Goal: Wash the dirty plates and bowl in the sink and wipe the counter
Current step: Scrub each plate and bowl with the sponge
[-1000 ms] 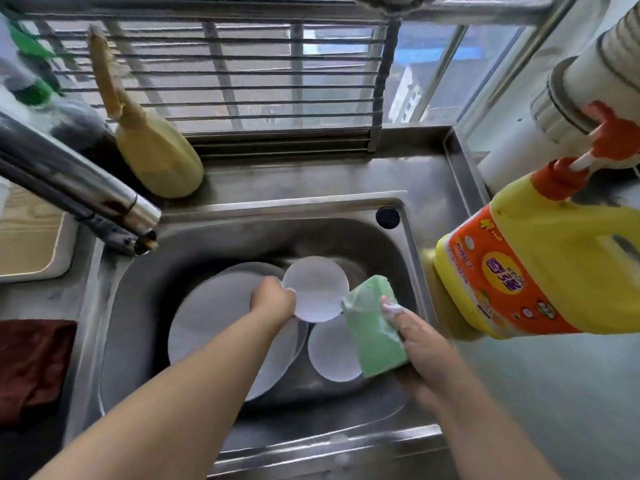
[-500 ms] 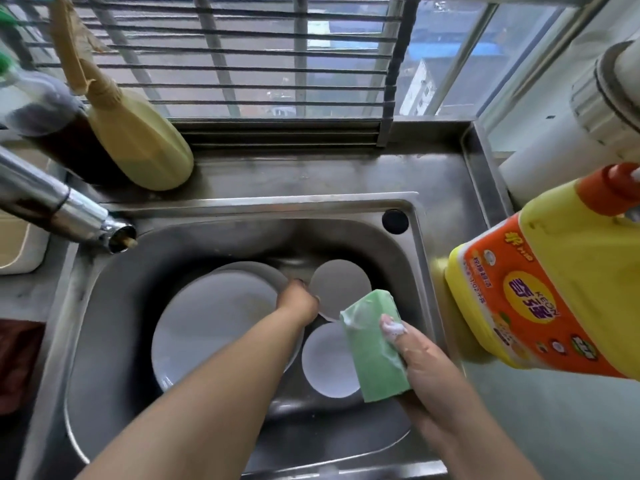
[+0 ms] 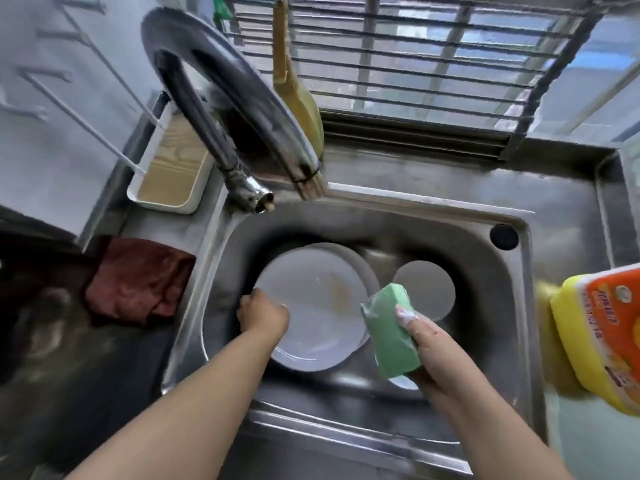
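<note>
Curled over the near-left rim of the large white round plate (image 3: 313, 306), the left hand (image 3: 264, 312) has a closed grip on it, at about 8 o'clock on the plate. Half a second ago that hand was at the plate's far-right edge, beside the small white round dish (image 3: 425, 290); it has since crossed to the left rim, which I judge to be the hold for steadying or tilting this plate for scrubbing. The right hand (image 3: 433, 344) keeps its grip on the green rectangular sponge (image 3: 389, 332), fingers wrapped round it with suds on a fingertip, held just beside the plate's 3 o'clock edge, seemingly not yet touching it.

A brownish smear shows near the plate's centre, so washing looks barely begun. A second plate edge peeks out behind it, and another small white piece (image 3: 403, 382) is mostly hidden under the sponge. All lie in the stainless steel sink (image 3: 485, 258). The dark red folded cloth (image 3: 138, 278) rests on the surface at 9 o'clock; the yellow detergent jug (image 3: 599, 337) stands at 3 o'clock.
</note>
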